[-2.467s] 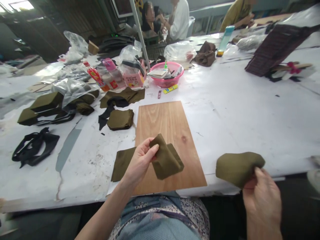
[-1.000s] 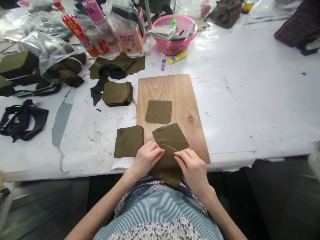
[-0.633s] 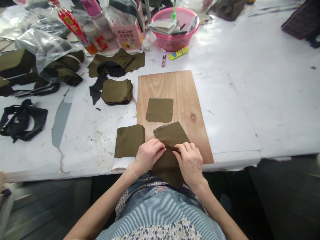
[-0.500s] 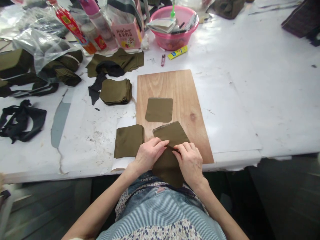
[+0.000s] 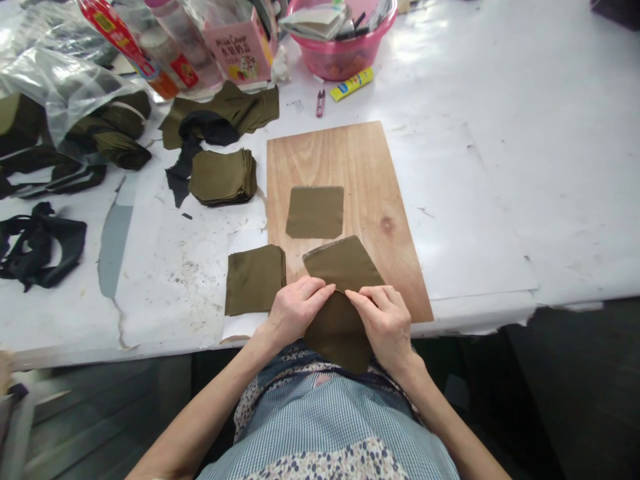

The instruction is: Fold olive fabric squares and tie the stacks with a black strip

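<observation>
Both hands pinch one olive fabric piece [image 5: 340, 280] at the near end of a wooden board [image 5: 350, 160]. My left hand [image 5: 295, 310] grips its left side with curled fingers. My right hand [image 5: 385, 320] pinches it just to the right, fingertips nearly meeting the left ones. The piece hangs over the table edge toward my lap. A smaller olive square [image 5: 315, 212] lies flat on the board beyond it. Another olive piece [image 5: 255, 280] lies left of my left hand on the table.
A stack of olive squares [image 5: 223, 177] sits left of the board, with loose olive and black scraps [image 5: 210, 123] behind. A pink basin [image 5: 340, 40], glue stick [image 5: 353, 84], small snips [image 5: 320, 103], bottles and plastic bags crowd the back left. Black straps [image 5: 37, 243] lie far left.
Earlier each hand held a separate olive piece in the air. One piece now lies flat on the board, and both hands have closed together on the nearer piece.
</observation>
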A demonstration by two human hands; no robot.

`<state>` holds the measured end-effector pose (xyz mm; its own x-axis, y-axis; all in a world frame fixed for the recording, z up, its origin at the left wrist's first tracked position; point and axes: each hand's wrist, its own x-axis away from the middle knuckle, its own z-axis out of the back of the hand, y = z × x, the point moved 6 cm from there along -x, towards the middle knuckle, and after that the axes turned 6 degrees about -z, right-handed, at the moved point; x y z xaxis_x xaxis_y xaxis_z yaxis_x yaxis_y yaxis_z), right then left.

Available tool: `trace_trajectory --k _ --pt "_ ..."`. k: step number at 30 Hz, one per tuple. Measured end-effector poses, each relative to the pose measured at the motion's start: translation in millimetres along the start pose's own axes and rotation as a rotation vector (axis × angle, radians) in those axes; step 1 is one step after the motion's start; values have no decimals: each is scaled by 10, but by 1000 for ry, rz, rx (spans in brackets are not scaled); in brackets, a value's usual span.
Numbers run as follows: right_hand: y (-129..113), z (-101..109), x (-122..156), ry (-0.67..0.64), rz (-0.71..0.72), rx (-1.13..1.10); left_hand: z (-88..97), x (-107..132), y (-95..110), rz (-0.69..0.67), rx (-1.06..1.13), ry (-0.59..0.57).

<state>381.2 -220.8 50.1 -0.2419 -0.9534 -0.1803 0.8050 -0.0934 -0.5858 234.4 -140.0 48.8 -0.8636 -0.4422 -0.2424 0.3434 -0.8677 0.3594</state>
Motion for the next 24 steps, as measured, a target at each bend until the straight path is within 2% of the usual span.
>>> trace_trajectory --k 4,9,24 --pt "31 -9 27 59 40 -35 31 -12 29 -59 -32 48" --pt "31 -19 33 84 56 -36 42 -18 44 -91 -59 52" --pt "-4 -53 58 33 48 20 43 -28 75 -157 -151 -2"
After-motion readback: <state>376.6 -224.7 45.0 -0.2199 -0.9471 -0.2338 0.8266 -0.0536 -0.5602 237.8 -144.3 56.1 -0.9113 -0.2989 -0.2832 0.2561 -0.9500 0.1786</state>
